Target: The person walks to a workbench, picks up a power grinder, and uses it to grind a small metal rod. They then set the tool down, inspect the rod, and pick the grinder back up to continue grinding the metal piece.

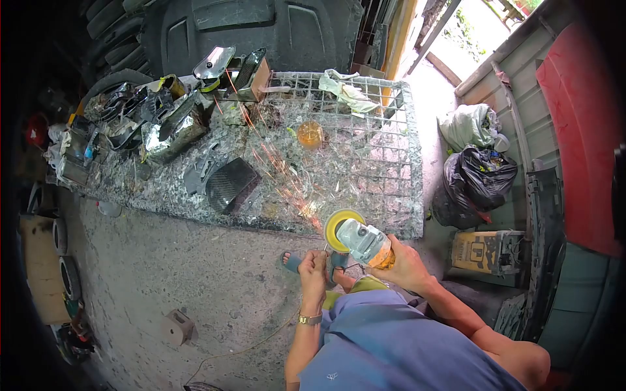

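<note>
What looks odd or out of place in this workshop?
Sandals stand out: they leave the feet exposed near a grinder throwing sparks over the bench, seemingly an odd choice for such work.

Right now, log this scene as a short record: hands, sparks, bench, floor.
right hand: grips an angle grinder with a yellow disc
left hand: pinches a thin piece near the disc
sparks: stream from the disc over the bench
on bench: dark patterned part, round amber object, pale cloth
floor: brown block
right of bench: black bag
</note>
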{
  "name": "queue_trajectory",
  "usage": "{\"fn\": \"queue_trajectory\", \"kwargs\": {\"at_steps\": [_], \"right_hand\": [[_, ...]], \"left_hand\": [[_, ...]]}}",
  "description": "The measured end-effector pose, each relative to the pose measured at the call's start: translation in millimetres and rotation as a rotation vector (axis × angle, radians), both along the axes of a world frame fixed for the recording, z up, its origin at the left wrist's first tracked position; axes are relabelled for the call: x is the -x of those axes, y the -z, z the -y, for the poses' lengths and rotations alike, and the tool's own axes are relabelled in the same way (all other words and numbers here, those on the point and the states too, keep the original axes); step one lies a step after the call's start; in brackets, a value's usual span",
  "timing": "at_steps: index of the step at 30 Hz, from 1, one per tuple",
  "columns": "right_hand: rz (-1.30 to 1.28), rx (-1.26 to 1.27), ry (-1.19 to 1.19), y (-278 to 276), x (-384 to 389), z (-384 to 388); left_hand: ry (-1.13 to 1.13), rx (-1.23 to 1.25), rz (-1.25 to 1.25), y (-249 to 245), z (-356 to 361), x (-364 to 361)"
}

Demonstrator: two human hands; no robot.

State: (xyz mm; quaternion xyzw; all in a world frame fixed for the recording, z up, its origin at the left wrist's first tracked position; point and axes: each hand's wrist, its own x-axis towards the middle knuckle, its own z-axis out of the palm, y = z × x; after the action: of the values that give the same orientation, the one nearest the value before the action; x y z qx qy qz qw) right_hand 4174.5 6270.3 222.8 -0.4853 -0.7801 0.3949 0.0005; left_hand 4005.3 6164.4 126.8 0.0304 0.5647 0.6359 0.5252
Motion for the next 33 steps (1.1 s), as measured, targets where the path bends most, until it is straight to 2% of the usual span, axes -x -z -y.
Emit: {"fn": "queue_trajectory", "kwargs": {"at_steps": [14,23,29,30,31,32,33], "right_hand": [[-0.025,0.024,0.069,-10.2,-2.4,-1.3],[0.037,0.012,0.005,-6.9,-0.2,4.5],[0.012,0.035,-0.002,1.6,-2.5,5.8],[-0.097,0.068,0.059,8.4,-5.7,5.1],[-0.207,0.103,0.120,14.4,-8.5,3.9],[-0.212,0.102,0.119,18.9,-11.6,1.6],[-0.289,0.135,0.170,22.7,-15.5,-1.1]], "left_hand": [[-0.002,0.019,-0.005,9.8,5.4,2.4],[0.010,-0.007,-0.050,4.8,2.8,-1.7],[0.012,0.002,-0.091,7.3,5.8,1.5],[0.011,0.002,-0.093,9.8,6.8,1.6],[-0.013,-0.008,-0.265,12.7,8.5,1.8],[-0.037,-0.019,-0.437,13.7,9.4,2.7],[-0.039,-0.019,-0.443,9.4,9.6,3.0]]}}
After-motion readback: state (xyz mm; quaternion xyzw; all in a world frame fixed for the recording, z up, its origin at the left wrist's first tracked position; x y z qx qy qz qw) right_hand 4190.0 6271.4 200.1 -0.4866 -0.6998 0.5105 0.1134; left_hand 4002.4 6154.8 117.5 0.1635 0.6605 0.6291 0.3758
